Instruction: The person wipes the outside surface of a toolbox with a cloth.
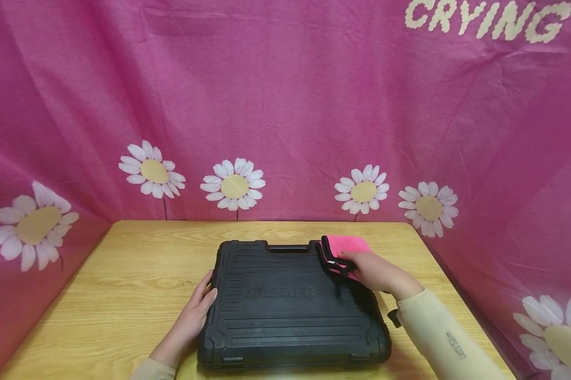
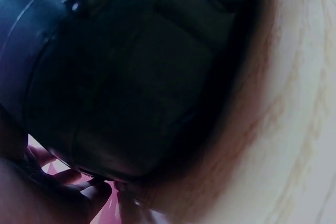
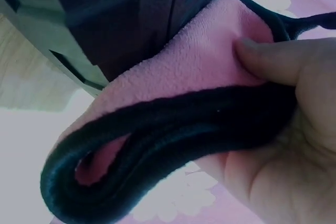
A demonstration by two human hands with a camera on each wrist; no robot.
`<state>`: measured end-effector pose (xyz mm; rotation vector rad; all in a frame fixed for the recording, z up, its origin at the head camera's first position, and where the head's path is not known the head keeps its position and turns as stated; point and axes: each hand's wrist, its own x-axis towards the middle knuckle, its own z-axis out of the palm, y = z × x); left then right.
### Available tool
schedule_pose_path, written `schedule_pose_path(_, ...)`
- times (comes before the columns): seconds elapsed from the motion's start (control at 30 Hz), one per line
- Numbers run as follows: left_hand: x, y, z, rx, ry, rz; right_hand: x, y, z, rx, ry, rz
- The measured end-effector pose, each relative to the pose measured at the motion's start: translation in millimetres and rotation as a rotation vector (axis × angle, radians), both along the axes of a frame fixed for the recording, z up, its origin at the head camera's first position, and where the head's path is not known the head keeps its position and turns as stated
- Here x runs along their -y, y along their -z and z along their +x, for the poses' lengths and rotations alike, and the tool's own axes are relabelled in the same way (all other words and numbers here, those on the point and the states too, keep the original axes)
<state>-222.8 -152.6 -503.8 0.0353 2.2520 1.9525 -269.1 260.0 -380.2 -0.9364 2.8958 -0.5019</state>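
A black plastic tool case (image 1: 290, 306) lies flat on the table, its handle toward the far side. My left hand (image 1: 197, 309) holds the case's left side, thumb near the top edge; the left wrist view shows the fingers (image 2: 97, 195) against the dark case wall (image 2: 121, 87). In my right hand (image 1: 377, 272) is a folded pink cloth with black edging (image 1: 347, 245), over the case's far right corner. The right wrist view shows the thumb (image 3: 273, 59) pressing on top of the folded cloth (image 3: 184, 61), with the other fingers beneath it.
The wooden table (image 1: 138, 274) extends around the case on both sides. A pink curtain with daisies (image 1: 285, 116) hangs behind the table and along both sides. A small black strap end (image 1: 394, 318) shows beside the right forearm.
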Motion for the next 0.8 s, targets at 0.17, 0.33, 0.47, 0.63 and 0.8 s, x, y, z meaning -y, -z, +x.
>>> schedule_pose_path(0.17, 0, 0.7, 0.2, 0.006, 0.005, 0.008, 0, 11.1, -18.2, -0.050, 0.078, 0.011)
schedule_pose_path(0.33, 0, 1.9, 1.1, -0.002, 0.002, 0.025, 4, -7.8, -24.2, -0.073, 0.175, 0.017)
schedule_pose_path(0.47, -1, 3.1, 0.6, -0.019, -0.003, 0.026, 7, -25.3, -38.7, -0.068, 0.222, 0.016)
schedule_pose_path(0.63, -1, 3.1, -0.2, -0.016, -0.008, 0.028, 18, -47.6, -61.0, -0.124, 0.219, 0.017)
schedule_pose_path(0.8, -1, 1.9, -0.1, -0.009, -0.014, 0.014, 41, -61.1, -80.0, -0.144, 0.218, 0.034)
